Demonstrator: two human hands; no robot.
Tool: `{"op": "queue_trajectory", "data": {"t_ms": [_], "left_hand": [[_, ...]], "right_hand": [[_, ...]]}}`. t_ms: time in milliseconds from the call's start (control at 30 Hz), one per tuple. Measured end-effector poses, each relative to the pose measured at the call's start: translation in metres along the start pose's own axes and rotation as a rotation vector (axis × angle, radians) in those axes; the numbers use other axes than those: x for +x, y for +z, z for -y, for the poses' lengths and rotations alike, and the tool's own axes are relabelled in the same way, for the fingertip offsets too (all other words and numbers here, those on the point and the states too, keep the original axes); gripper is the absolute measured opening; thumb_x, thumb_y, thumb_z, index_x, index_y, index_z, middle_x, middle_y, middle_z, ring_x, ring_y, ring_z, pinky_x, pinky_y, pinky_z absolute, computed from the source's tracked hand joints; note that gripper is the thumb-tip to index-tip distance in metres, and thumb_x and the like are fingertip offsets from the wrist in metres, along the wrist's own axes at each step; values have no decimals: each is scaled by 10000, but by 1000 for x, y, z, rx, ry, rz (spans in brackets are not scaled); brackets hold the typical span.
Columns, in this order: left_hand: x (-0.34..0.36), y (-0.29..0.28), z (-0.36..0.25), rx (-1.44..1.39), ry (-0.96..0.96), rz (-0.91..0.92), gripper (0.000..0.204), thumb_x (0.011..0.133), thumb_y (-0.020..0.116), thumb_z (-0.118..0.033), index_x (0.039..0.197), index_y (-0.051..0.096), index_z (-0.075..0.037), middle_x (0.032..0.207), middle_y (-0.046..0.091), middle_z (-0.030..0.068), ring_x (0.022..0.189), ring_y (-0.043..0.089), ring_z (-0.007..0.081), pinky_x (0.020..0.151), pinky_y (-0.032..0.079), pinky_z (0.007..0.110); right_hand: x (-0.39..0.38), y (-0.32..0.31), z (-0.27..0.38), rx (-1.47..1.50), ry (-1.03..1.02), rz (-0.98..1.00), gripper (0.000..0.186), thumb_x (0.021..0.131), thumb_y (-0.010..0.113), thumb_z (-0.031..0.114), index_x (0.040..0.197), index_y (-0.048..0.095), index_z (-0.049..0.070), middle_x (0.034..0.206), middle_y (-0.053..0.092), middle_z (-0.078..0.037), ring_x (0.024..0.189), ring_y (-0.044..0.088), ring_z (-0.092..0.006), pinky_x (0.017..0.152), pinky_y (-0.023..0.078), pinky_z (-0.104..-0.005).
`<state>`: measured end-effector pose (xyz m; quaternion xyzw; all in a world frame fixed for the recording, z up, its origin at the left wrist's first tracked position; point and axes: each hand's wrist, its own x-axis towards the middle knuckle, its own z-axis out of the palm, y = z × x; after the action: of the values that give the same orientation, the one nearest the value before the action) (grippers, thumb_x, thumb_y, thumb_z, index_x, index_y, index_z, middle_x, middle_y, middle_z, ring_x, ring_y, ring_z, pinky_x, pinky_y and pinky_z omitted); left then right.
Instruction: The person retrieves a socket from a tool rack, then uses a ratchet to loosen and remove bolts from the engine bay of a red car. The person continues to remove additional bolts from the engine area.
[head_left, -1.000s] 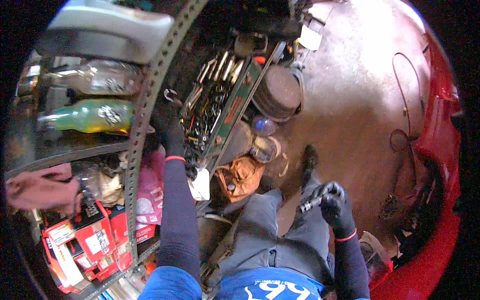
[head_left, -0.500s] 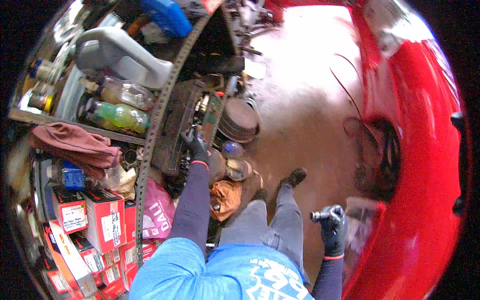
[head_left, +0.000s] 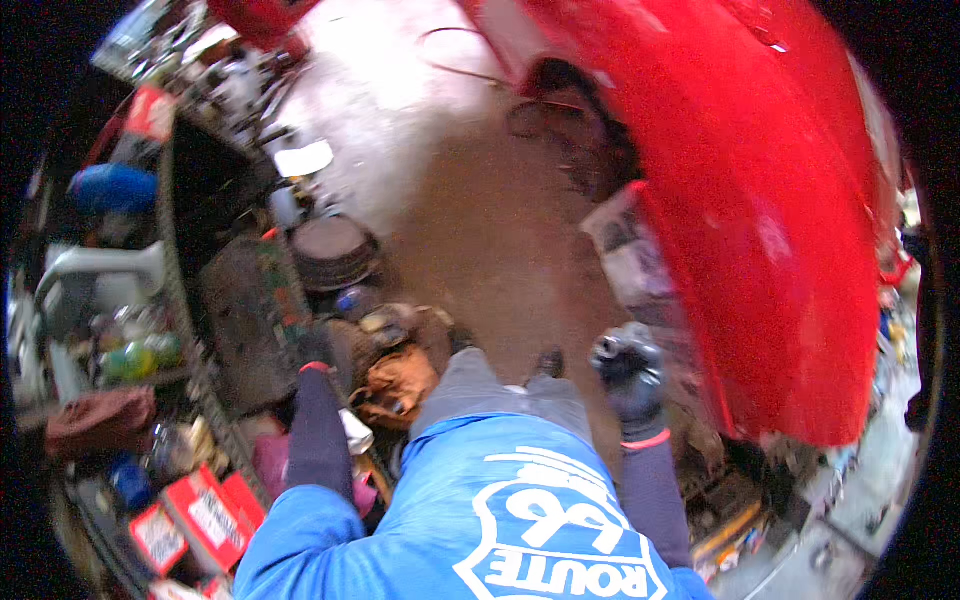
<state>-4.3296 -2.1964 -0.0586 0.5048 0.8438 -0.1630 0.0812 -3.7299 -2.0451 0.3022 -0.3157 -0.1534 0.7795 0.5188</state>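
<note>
My right hand (head_left: 634, 378), in a dark glove with a red cuff edge, is closed around a short shiny metal cylinder (head_left: 607, 349). It looks like a socket, and one round end pokes out on the left of the fist. Far to the left, my gloved left hand (head_left: 317, 347) reaches to the near end of a dark, grimy toolbox (head_left: 235, 315) on the shelf. Blur and the dark background hide its fingers. Just beyond that hand lies the toolbox's greenish edge (head_left: 284, 295).
A red car body panel (head_left: 740, 230) curves along the right. Round stacked metal pans (head_left: 333, 250), an orange-brown bag (head_left: 398, 382) and bottles stand beside the shelf. Red boxes (head_left: 210, 520) and a maroon cloth (head_left: 100, 420) fill the left shelves. A printed sheet (head_left: 632, 250) lies by the panel.
My view has swung to the right, so the shelf sits further left and more of the red panel shows. Tools seen in the toolbox earlier are no longer distinguishable. My right hand keeps its grip.
</note>
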Motion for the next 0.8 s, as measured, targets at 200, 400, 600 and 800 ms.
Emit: {"op": "queue_trajectory", "data": {"t_ms": [200, 400, 600, 800], "left_hand": [[-65, -18, -78, -495, -32, 196, 384, 979, 484, -328, 1176, 640, -38, 1171, 658, 235, 1050, 628, 424, 921, 492, 496], [-88, -137, -167, -1362, 138, 392, 576, 855, 728, -421, 1255, 609, -24, 1296, 606, 247, 1099, 632, 409, 924, 501, 450], [-89, -193, -245, -1145, 513, 515, 685, 852, 733, -301, 1436, 469, -60, 1338, 577, 181, 1197, 581, 309, 992, 471, 384], [-68, -79, -233, -1243, 206, 375, 273, 953, 580, -155, 1205, 608, -55, 1192, 626, 176, 1001, 626, 268, 845, 514, 384]], "right_hand": [[-2, -16, 9, -136, 41, -48, 140, 925, 550, 205, 962, 549, 70, 858, 628, -94, 835, 635, -236, 793, 530, -399], [41, -12, -26, -1012, 193, -35, 138, 937, 585, 152, 919, 610, 18, 874, 671, -104, 791, 665, -185, 744, 557, -341], [141, -3, -156, -1435, 178, 514, 150, 928, 638, 142, 966, 681, 4, 909, 705, -77, 849, 657, -185, 807, 530, -346], [327, -134, -325, -1331, 725, 693, 257, 922, 662, 240, 1013, 682, 0, 992, 709, -123, 922, 658, -240, 870, 511, -388]]}}
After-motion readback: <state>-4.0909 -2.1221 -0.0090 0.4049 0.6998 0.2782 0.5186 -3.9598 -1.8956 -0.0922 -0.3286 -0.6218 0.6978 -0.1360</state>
